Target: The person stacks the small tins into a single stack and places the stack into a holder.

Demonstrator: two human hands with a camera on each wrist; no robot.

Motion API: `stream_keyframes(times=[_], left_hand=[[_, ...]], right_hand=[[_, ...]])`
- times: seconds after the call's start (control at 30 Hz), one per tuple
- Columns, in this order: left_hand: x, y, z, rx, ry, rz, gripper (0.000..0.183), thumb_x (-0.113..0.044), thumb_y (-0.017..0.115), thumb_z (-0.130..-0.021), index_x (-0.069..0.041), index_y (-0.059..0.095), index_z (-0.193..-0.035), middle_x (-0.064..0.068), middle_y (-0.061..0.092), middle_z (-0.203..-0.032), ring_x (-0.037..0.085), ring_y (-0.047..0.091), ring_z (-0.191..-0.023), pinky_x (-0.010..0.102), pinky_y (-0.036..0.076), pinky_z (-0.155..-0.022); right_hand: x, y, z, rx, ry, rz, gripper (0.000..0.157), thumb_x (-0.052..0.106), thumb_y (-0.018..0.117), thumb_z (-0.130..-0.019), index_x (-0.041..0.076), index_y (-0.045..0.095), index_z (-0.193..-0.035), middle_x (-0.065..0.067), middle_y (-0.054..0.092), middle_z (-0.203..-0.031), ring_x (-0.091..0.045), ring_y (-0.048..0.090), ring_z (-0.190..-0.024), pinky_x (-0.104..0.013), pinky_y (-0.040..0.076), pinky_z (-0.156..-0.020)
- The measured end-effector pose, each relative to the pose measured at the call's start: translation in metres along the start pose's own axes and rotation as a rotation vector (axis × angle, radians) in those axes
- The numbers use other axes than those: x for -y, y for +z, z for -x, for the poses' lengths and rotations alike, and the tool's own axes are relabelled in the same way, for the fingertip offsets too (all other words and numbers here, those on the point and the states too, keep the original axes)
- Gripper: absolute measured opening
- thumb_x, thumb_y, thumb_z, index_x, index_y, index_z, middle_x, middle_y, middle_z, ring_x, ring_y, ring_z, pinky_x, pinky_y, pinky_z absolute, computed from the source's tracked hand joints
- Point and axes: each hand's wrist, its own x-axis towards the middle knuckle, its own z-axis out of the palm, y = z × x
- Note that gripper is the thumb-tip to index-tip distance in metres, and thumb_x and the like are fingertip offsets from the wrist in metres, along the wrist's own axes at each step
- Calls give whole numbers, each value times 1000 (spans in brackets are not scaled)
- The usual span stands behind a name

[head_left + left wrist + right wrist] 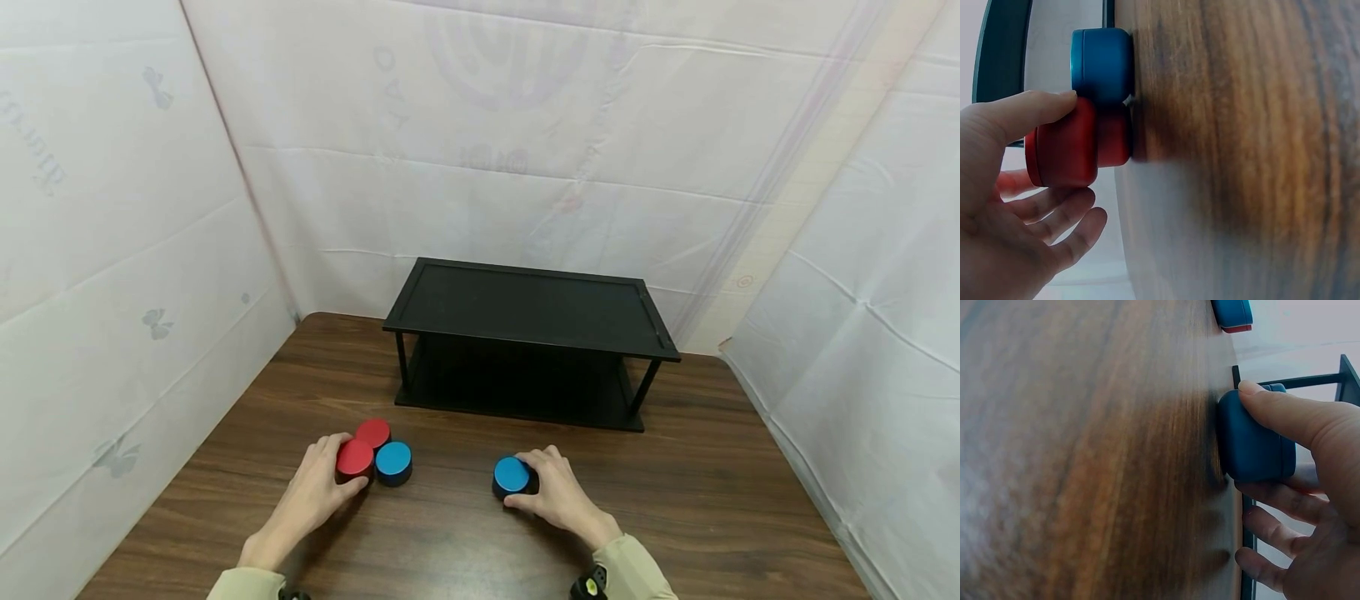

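My left hand (316, 487) grips a red round tin (355, 457) between thumb and fingers. In the left wrist view this red tin (1066, 150) is raised off the tabletop, with wood visible past its base. Behind it stands a second red tin (372, 431), partly hidden. A blue tin (393, 462) sits just right of the red pair. Further right, my right hand (557, 490) holds another blue tin (512, 473), thumb on the near side and fingers on the far side. The right wrist view shows this blue tin (1254, 437) close against the tabletop.
Beyond the hands stands a low black two-level rack (525, 304), with thin posts and a lower shelf (517, 414). Everything rests on a dark wood table (450, 550). Pale sheeting (487, 183) hangs behind the table and along both sides.
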Motion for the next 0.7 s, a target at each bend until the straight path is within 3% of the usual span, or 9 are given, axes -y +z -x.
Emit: stream_keyframes(times=[0.7], left_hand=[[-5, -6, -1, -36, 21, 11, 63, -19, 81, -75, 4, 50, -126, 19, 59, -114, 33, 53, -105, 48, 51, -86]], right_hand=[[1, 0, 0, 7, 2, 5, 62, 40, 81, -75, 6, 63, -123, -5, 66, -114, -18, 49, -102, -41, 41, -84]])
